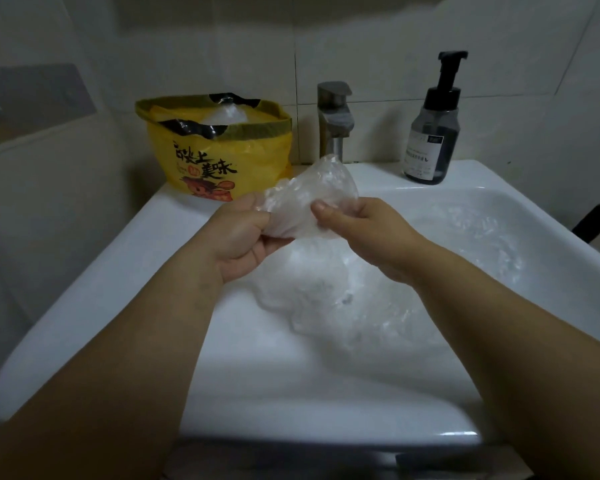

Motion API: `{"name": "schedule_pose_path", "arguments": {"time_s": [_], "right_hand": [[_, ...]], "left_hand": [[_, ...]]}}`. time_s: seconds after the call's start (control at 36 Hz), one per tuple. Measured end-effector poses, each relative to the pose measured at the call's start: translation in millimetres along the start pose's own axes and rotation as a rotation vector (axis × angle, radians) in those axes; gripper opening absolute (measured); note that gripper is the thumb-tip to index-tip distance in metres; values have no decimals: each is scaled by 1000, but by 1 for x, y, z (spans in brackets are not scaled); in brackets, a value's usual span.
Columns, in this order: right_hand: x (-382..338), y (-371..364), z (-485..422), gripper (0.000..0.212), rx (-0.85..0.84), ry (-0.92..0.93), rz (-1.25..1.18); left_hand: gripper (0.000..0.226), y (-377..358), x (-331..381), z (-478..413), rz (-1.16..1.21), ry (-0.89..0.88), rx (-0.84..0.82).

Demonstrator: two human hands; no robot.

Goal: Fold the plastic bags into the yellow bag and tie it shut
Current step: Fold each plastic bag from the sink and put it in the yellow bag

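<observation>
Yellow bag (219, 157) holds clear plastic (227, 114), seemingly — more in sink (174, 216)

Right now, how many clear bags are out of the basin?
2: held bag gripped by left hand and right hand over the sink; tucked bag inside the yellow bag. More may hide beneath.

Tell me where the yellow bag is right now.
In the head view, the yellow bag stands open on the back left corner of the sink, left of the faucet, beyond the left hand gripping a clear plastic bag.
</observation>
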State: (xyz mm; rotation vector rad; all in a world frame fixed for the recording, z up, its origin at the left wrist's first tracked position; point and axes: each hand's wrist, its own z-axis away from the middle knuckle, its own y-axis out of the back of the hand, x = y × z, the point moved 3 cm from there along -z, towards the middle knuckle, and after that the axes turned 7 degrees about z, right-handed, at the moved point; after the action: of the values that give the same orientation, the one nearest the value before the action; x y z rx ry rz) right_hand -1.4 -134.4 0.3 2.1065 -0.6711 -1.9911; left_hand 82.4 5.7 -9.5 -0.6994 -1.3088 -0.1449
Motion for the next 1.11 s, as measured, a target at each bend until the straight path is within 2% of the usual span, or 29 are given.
{"name": "schedule_pose_path", "arguments": {"time_s": [0.14, 0.28, 0.44, 0.5, 0.61, 0.69, 0.78, 0.83, 0.92, 1.03, 1.08, 1.11], "right_hand": [[2, 2, -2, 32, 25, -52, -133], [-2, 7, 0, 24, 37, -21, -275], [3, -1, -5, 33, 29, -79, -108], [5, -4, -5, 29, 61, -83, -98], [9, -2, -6, 18, 138, -128, -235], [6, -1, -7, 21, 152, -111, -379], [4, 3, -8, 21, 239, -31, -276], [3, 6, -8, 25, 300, 27, -131], [2, 6, -6, 32, 312, 101, 52], [0, 0, -4, 33, 270, 195, 327], [2, -2, -6, 33, 265, 159, 268], [3, -2, -6, 43, 260, 90, 127]], "left_hand": [[53, -6, -1, 2, -27, -39, -45], [51, -2, -2, -2, 5, -16, -46], [53, -3, -1, 0, 80, -11, -77], [50, -6, -1, 2, 152, 7, -116], [47, -11, 1, 10, 214, 48, -230], [55, -10, 1, 13, 131, 86, -264], [53, -9, 0, 15, 2, 96, -258], [46, -10, 2, 15, 17, 84, -236], [52, -13, 5, 15, 15, 40, -206], [42, -15, -1, 16, -268, 46, -225], [36, -13, -6, 12, -349, 52, -185], [31, -11, -7, 10, -321, 52, -150]]}}
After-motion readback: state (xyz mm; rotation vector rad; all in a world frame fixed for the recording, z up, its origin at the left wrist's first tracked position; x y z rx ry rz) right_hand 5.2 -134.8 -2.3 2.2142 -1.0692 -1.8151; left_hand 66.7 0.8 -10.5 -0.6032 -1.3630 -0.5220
